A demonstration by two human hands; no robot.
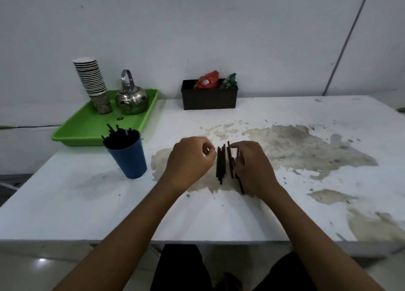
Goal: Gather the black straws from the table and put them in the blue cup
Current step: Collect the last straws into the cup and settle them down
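Several black straws (pixel 221 163) lie side by side on the white table (pixel 87 207), between my two hands. My left hand (pixel 189 161) rests just left of them, its fingers curled and touching the bundle's left side. On the bundle's right side my right hand (pixel 254 168) presses against it, fingers curled over a few straws. The blue cup (pixel 129 159) stands upright to the left of my left hand, with many black straws sticking out of its mouth.
A green tray (pixel 87 128) at the back left carries a stack of paper cups (pixel 92 82) and a steel kettle (pixel 131 98). A black box (pixel 209 97) with snack packets stands against the wall. The tabletop is stained and peeling on the right.
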